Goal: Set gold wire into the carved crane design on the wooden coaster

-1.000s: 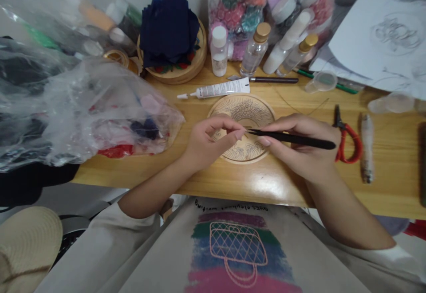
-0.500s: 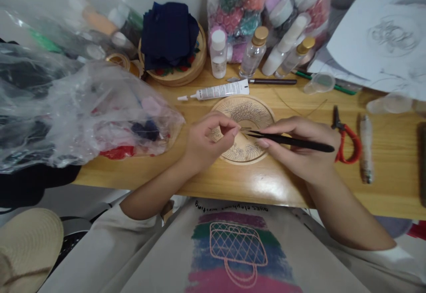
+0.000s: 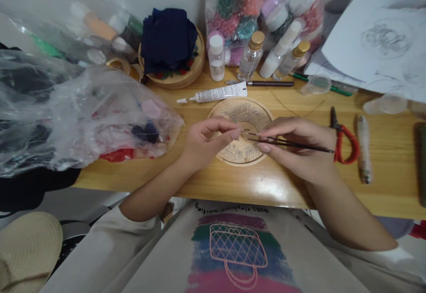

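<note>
Black tweezers (image 3: 299, 145) are held in my right hand (image 3: 299, 144), between thumb and fingers, with their tips pointing left and slightly apart. My left hand (image 3: 211, 142) is closed in a pinch; a thin wire-like piece (image 3: 246, 130) sticks out from its fingertips, close to the tweezer tips. Both hands hover over a round wooden plate (image 3: 244, 159) with dark line drawings of scales and waves. My fingers cover parts of its left and right sides.
Behind the plate lie a white glue tube (image 3: 219, 92) and a dark-handled craft knife (image 3: 271, 83). Bottles (image 3: 251, 56) stand further back. On the right are red-handled pliers (image 3: 346, 144), a whitish stick (image 3: 364, 149) and a loose thin wire (image 3: 299, 113). A plastic bag (image 3: 83, 111) fills the left.
The tweezers have turned a little in my right hand, so both arms now show, and their tips have opened apart. My left hand stays pinched in nearly the same place.
</note>
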{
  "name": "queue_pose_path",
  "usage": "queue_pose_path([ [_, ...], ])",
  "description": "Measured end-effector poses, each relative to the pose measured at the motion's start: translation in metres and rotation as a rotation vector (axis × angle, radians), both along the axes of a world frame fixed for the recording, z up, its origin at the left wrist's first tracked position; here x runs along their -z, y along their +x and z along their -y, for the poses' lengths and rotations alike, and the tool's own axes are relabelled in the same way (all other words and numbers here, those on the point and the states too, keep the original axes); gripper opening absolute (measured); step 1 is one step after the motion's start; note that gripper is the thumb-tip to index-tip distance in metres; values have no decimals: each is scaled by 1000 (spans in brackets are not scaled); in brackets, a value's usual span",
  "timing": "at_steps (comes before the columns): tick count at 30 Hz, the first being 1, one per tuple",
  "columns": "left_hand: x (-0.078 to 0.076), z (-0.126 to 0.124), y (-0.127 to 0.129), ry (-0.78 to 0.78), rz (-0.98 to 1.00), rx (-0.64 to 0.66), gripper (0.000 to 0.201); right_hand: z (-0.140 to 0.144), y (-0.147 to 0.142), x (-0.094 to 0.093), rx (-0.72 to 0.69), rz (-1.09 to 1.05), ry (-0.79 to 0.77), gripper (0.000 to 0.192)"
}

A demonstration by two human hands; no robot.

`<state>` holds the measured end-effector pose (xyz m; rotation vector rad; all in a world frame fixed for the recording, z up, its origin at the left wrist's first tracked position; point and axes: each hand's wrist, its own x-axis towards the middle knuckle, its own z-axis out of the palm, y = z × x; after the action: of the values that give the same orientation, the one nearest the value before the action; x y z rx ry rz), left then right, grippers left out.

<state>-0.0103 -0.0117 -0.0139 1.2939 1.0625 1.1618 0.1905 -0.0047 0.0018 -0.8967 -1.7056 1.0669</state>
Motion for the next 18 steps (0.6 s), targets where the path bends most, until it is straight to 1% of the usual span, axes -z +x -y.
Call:
queue_pose_path([
  [4, 1, 0, 0, -4, 44, 19, 12, 0, 0, 0, -4, 10, 2, 20],
  [8, 0, 0, -1, -21, 25, 38, 14, 0, 0, 0, -5, 14, -7, 18],
  [15, -1, 1, 0, -18, 21, 31, 7, 0, 0, 0, -4, 13, -16, 15],
  [18, -1, 1, -1, -5, -7, 33, 9, 0, 1, 1, -22, 17, -12, 16],
])
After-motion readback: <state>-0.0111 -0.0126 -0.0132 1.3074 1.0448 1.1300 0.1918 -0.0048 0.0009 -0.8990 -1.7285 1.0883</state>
